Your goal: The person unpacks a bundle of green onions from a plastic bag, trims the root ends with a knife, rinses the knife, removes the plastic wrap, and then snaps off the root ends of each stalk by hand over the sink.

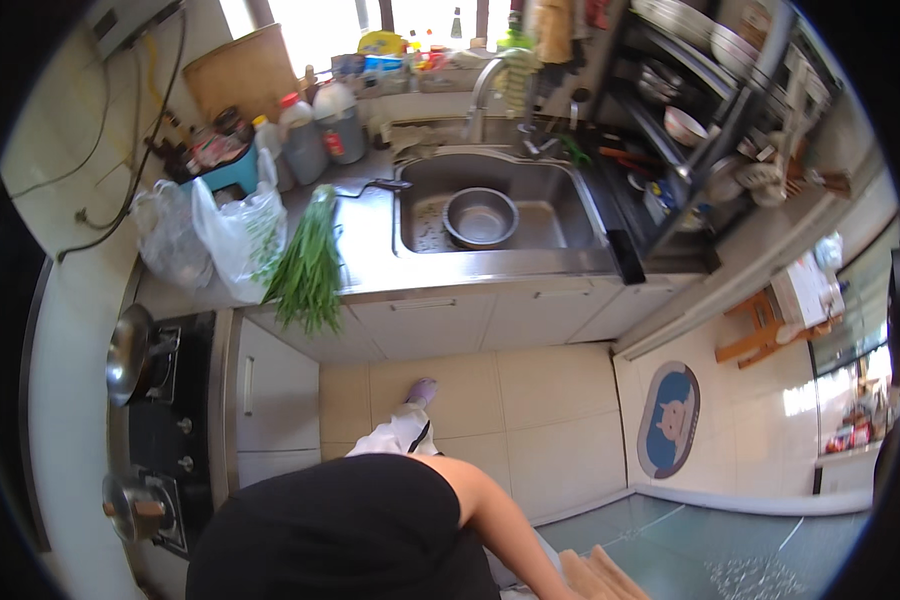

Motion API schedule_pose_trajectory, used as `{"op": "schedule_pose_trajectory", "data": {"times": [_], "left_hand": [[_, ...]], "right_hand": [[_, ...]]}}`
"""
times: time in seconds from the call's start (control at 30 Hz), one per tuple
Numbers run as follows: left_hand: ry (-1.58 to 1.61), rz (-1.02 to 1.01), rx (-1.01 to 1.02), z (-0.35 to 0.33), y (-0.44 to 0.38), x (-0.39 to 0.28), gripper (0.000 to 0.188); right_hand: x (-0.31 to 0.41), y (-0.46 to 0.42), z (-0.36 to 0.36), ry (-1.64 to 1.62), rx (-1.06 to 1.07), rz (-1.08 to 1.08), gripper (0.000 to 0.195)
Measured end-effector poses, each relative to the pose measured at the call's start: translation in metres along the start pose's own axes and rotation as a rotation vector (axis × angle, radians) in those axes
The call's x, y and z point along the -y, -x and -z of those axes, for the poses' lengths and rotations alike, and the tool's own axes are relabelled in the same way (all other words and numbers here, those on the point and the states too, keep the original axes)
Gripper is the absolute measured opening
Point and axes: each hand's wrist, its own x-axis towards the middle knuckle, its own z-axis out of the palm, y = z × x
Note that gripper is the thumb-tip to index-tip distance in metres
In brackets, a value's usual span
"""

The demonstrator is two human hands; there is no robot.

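Neither of my hands shows; my bare right arm reaches down to the bottom edge, beside a tan cloth [598,574] at the lower right. Before me is a steel counter with a sink [551,225] set in it. A round metal basin [481,217] sits in the sink under the curved faucet [481,94]. Left of the sink lies a bunch of long green leafy vegetables [309,262], its leaf ends hanging over the counter's front edge. A white plastic bag [244,240] with greens stands next to it. A dark-handled utensil [386,184] rests near the sink's left rim.
At left a gas stove [169,420] holds a wok [129,356] and a lidded pot [131,510]. Large bottles [302,142] stand at the back left. A metal dish rack [671,142] rises at right. An oval mat [669,420] lies on the floor beyond the doorway.
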Motion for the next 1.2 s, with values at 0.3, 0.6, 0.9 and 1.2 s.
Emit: {"op": "schedule_pose_trajectory", "data": {"times": [0.3,0.6,0.9,1.2], "left_hand": [[-1.375,0.979,-1.261,0.386,0.23,-0.283,0.07],[-1.658,1.665,-2.004,0.494,0.421,-0.552,0.089],[-1.146,1.624,-1.888,0.497,0.469,-0.589,0.076],[-0.733,0.609,-1.46,0.437,0.353,-0.63,0.068]], "right_hand": [[-0.012,0.034,-0.081,0.085,0.092,-0.086,0.049],[-0.034,0.117,-0.145,0.176,0.049,-0.422,0.049],[0.051,0.285,-0.377,0.069,1.085,-0.307,0.055],[0.17,0.44,-0.477,-0.133,1.986,-0.173,0.033]]}}
